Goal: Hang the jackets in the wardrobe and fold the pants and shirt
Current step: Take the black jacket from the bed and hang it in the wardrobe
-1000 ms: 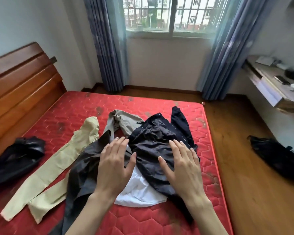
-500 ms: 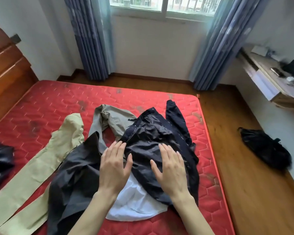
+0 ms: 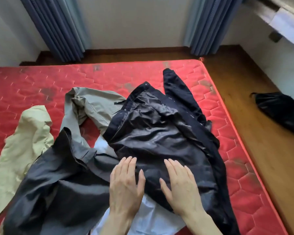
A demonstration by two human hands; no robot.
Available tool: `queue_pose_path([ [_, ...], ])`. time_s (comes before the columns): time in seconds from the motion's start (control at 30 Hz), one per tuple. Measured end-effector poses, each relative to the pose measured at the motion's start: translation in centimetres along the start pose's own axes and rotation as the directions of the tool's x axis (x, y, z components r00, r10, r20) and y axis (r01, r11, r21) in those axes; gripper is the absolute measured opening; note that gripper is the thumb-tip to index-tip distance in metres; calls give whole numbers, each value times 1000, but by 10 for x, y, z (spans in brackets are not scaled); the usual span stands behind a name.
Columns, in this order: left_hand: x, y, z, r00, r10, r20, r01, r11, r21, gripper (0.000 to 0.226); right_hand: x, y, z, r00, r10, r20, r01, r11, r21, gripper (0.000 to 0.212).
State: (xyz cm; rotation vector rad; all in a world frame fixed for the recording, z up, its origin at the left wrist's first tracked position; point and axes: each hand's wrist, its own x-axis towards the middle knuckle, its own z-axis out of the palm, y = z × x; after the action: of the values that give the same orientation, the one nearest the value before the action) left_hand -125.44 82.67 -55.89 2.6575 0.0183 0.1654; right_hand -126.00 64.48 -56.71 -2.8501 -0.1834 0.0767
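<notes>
A red quilted mattress (image 3: 41,85) fills most of the view, its right edge running beside a wooden floor (image 3: 265,150). Blue curtains (image 3: 58,28) hang at the far wall on both sides.

On the mattress lies a heap of clothes. The dark navy jacket (image 3: 159,133) is the top piece, spread open with its shiny lining up; its long axis runs from the near right corner of the heap toward the far side, and one sleeve points away toward the far edge of the mattress. To its left a dark grey garment (image 3: 54,184) lies crumpled, stretching from near the heap's middle down to the lower left. Beige pants (image 3: 20,146) lie at the far left, their length running from the middle left toward the near left edge. A grey-khaki garment (image 3: 92,106) is bunched just beyond the grey one, partly under the navy jacket. A white shirt (image 3: 151,217) shows under the jacket at the near edge.

A black bag (image 3: 282,111) sits on the floor, well apart from the bed.

The left hand (image 3: 126,185) and right hand (image 3: 182,185) rest side by side, palms down on the navy jacket's near part, fingers straight and close together, pointing away, gripping nothing.
</notes>
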Motion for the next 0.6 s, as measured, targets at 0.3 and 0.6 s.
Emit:
queue_pose_path([
  [0.3, 23, -31, 147, 970, 167, 176, -179, 982, 57, 46, 13, 68, 116, 967, 176, 185, -166, 984, -67, 72],
  [0.6, 69, -6, 235, 837, 359, 413, -463, 866, 185, 55, 23, 138, 161, 905, 388, 172, -354, 914, -199, 71],
])
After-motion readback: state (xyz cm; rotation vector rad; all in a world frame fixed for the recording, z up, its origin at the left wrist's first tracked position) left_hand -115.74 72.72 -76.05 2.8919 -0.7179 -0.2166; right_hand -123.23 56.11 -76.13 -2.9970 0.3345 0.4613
